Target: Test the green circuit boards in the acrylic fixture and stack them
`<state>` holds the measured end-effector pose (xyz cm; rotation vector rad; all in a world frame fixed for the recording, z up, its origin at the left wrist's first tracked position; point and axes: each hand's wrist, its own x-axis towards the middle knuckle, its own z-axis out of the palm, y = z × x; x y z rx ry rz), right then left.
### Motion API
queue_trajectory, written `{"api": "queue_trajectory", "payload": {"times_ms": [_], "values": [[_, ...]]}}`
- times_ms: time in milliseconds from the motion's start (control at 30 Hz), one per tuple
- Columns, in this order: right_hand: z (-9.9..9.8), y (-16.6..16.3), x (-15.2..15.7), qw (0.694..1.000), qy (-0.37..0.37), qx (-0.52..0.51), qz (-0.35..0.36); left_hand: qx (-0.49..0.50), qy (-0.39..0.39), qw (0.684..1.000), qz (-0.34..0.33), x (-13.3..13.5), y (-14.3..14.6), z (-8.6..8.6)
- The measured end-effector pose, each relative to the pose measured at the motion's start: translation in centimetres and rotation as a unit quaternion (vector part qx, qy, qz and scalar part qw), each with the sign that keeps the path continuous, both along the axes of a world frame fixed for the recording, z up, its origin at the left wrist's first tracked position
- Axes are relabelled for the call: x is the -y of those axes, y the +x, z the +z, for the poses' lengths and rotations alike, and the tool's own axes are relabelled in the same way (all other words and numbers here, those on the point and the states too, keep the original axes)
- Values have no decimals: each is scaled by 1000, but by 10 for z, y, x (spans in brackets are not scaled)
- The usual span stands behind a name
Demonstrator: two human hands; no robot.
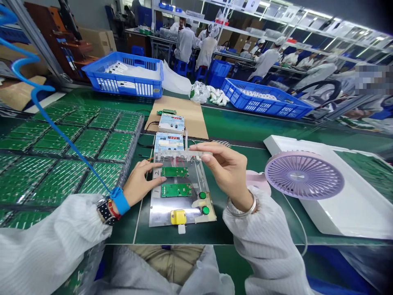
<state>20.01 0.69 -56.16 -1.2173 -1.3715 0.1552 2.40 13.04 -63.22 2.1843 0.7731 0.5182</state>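
Two green circuit boards lie on a metal test fixture (159,213): the upper circuit board (175,171) beside a mark "2", the lower circuit board (176,190) beside a mark "1". My left hand (138,182) is at the left end of the upper board, thumb and forefinger apart; whether they touch it I cannot tell. My right hand (225,166) pinches the right end of the raised clear plastic cover (181,155) at the fixture's far side. Two green buttons (205,210) and a yellow part (178,217) are on the fixture's near side.
Trays of circuit boards (86,143) fill the left side, under a coiled blue cord (61,129). Two display boxes (171,123) stand behind the fixture. On the right are a purple fan (303,175) and a white foam tray (319,217). Blue baskets (123,88) line the back.
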Motion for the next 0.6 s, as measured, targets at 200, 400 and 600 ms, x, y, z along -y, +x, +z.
{"api": "queue_trajectory", "payload": {"times_ms": [200, 400, 600], "values": [[-1, 1, 2, 1000, -3, 6, 14, 2, 11, 1000, -12, -4, 5, 1], [-2, 1, 1, 1000, 1, -5, 10, -2, 6, 1000, -14, -6, 5, 1], [-3, 2, 0, 1000, 5, 0, 8, 2, 18, 1000, -6, -4, 6, 2]]}}
